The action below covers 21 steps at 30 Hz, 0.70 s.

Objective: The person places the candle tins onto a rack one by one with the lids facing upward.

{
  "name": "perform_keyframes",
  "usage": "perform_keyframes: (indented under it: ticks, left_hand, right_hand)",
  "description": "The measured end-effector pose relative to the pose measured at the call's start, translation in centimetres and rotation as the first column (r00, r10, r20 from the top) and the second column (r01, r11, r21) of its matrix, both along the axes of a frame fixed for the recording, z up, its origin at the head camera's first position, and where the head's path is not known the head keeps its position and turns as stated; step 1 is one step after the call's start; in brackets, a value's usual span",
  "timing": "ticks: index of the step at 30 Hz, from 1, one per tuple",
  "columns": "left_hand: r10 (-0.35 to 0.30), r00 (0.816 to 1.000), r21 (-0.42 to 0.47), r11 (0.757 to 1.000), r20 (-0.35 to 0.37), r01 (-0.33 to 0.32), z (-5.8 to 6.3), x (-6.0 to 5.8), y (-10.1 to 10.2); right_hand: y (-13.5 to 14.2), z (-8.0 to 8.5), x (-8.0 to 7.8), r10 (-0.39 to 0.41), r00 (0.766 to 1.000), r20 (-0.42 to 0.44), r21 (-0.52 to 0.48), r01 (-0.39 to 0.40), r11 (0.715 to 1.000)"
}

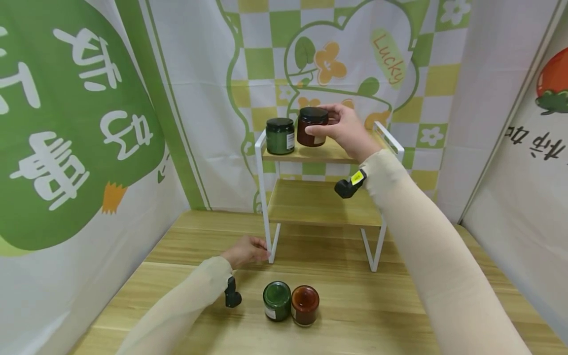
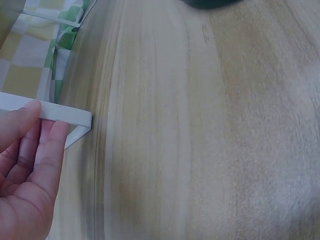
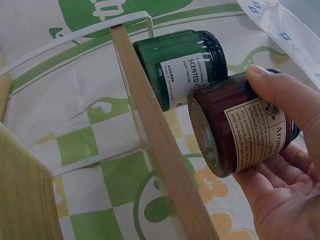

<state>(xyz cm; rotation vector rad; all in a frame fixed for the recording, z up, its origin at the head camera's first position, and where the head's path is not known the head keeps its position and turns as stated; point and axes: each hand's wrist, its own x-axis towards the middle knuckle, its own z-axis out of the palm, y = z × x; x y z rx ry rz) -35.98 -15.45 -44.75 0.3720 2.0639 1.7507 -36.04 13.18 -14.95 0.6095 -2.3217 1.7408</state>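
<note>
RED JAR [image 1: 310,135], HELD ABOVE TOP SHELF [image 1: 328,154]

Right grip [image 1: 343,127]: narrowed to red jar's width, thumb and fingers around side; contents hidden, black lid [image 1: 314,114] on.
Left grip [image 1: 246,251]: pinching white leg [image 1: 264,197] near its foot.
Green jar [image 1: 278,140]: lidded, top shelf's left edge.
Second green jar [image 1: 277,298], amber jar [image 1: 305,303]: side by side, table [image 1: 355,320], nearer left edge; contents unclear.
</note>
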Motion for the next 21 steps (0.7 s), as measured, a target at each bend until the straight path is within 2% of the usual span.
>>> perform_keyframes:
  ticks: [21]
  left_hand:
    - [0.023,0.999,0.005,1.0,0.027,-0.023,0.22,0.07,0.11]
  right_hand:
    - [-0.6,-0.67,-0.09,-0.002,0.999,0.038,0.052,0.0,0.999]
